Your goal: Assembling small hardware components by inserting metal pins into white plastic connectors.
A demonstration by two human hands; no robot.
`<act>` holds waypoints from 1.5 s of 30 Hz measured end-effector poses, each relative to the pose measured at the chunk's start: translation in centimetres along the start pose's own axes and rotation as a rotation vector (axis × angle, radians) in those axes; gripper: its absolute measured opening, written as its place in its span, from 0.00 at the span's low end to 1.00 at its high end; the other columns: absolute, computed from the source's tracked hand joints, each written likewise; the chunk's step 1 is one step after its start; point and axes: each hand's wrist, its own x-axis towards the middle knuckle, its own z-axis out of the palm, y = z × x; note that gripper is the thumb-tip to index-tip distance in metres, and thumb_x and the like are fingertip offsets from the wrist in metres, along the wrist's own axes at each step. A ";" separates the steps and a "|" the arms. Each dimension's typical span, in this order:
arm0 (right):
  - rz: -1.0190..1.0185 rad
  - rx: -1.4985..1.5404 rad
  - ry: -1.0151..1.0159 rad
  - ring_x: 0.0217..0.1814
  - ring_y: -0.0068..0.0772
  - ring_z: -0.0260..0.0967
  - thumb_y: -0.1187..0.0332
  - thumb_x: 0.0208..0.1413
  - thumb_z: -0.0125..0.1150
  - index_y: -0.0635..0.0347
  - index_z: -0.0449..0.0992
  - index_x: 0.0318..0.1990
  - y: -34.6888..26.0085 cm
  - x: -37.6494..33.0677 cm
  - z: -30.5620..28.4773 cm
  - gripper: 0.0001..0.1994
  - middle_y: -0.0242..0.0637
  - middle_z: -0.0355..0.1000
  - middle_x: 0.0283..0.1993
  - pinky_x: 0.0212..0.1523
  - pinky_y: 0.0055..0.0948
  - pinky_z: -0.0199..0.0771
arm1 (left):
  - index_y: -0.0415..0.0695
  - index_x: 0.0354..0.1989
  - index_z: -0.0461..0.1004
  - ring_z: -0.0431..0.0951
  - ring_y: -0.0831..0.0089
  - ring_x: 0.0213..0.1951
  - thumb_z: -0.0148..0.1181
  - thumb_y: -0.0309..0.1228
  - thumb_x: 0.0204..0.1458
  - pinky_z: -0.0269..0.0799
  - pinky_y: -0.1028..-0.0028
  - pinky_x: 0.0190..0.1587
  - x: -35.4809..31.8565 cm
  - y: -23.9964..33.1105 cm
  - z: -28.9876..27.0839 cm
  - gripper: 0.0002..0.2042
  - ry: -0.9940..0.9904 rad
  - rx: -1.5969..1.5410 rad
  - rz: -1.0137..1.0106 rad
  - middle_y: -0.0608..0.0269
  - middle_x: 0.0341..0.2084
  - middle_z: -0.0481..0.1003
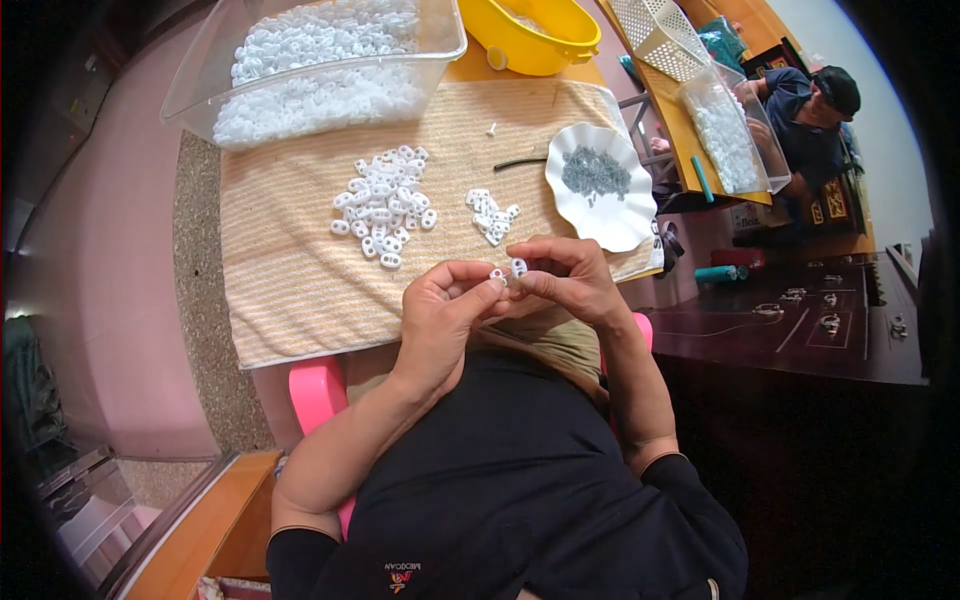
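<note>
Left hand point(438, 310) and right hand point(572, 280) face inward, fingers point(465, 270) pinching 1 white piece point(519, 267) apiece.

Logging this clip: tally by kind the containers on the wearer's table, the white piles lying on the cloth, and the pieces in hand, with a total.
Clear bin: 1
Yellow tub: 1
White wavy-rimmed dish: 1
White piles (larger pile, smaller pile): 2
White pieces, one in the left hand, one in the right hand: 2
Total: 7
</note>
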 end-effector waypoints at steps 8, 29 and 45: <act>0.028 0.029 0.008 0.40 0.19 0.72 0.78 0.55 0.60 0.68 0.72 0.52 -0.4 -0.1 0.2 0.16 0.33 0.74 0.39 0.41 0.19 0.73 | 0.37 0.39 0.71 0.77 0.77 0.30 0.61 0.22 0.51 0.75 0.80 0.36 -0.1 0.1 0.1 0.08 -0.003 0.013 -0.017 0.59 0.31 0.77; 0.003 0.079 -0.054 0.41 0.32 0.76 0.79 0.55 0.58 0.73 0.70 0.52 0.0 -0.1 0.1 0.16 0.45 0.75 0.41 0.43 0.28 0.79 | 0.38 0.39 0.71 0.77 0.76 0.31 0.60 0.22 0.52 0.75 0.79 0.36 -0.1 -0.1 0.1 0.07 -0.018 0.032 -0.014 0.59 0.31 0.77; 0.059 0.161 -0.075 0.46 0.36 0.74 0.80 0.55 0.57 0.73 0.70 0.51 0.4 0.0 0.4 0.15 0.44 0.72 0.46 0.45 0.31 0.81 | 0.36 0.40 0.72 0.78 0.75 0.31 0.60 0.22 0.52 0.76 0.79 0.37 0.1 -0.3 -0.1 0.08 -0.017 0.018 -0.025 0.58 0.32 0.77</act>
